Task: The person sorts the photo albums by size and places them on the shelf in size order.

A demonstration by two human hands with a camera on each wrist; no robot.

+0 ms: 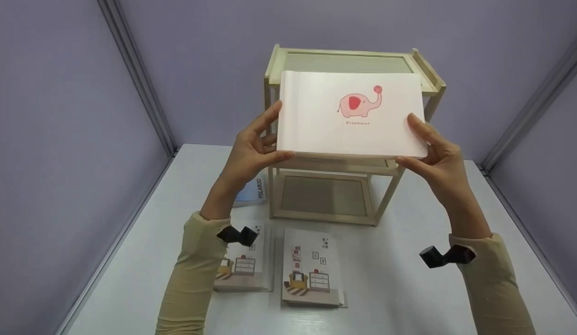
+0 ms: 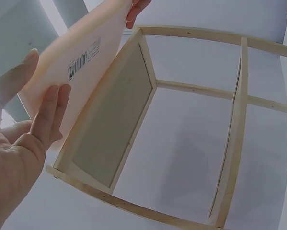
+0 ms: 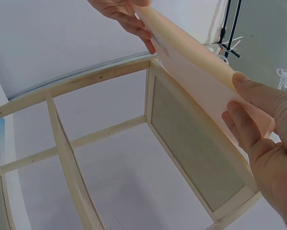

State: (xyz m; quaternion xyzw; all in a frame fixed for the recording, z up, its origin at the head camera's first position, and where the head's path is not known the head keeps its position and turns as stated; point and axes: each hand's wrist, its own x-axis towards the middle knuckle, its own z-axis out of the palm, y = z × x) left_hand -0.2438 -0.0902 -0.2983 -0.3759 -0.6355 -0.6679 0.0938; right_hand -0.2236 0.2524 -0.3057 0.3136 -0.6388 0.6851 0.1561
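Observation:
A pale pink hardcover book (image 1: 311,111) with an elephant drawn on its front is held up in both hands, above and before the wooden rack's top. My left hand (image 1: 249,151) grips its left end, thumb at the lower edge and fingers behind. At the lower right corner, my right hand (image 1: 437,156) holds it between thumb and fingers. In the left wrist view a barcode shows on the underside of the book (image 2: 97,67), with left fingertips against that face. From the right wrist, the thumb lies along the edge of the book (image 3: 196,62).
The light wooden rack (image 1: 325,218) stands on a white table (image 1: 428,288), its top panel (image 2: 117,110) just beyond the book. Two books with room drawings lie in front, a left one (image 1: 244,274) and a right one (image 1: 309,265). A blue box marked POLAROID (image 1: 251,190) is beside the rack.

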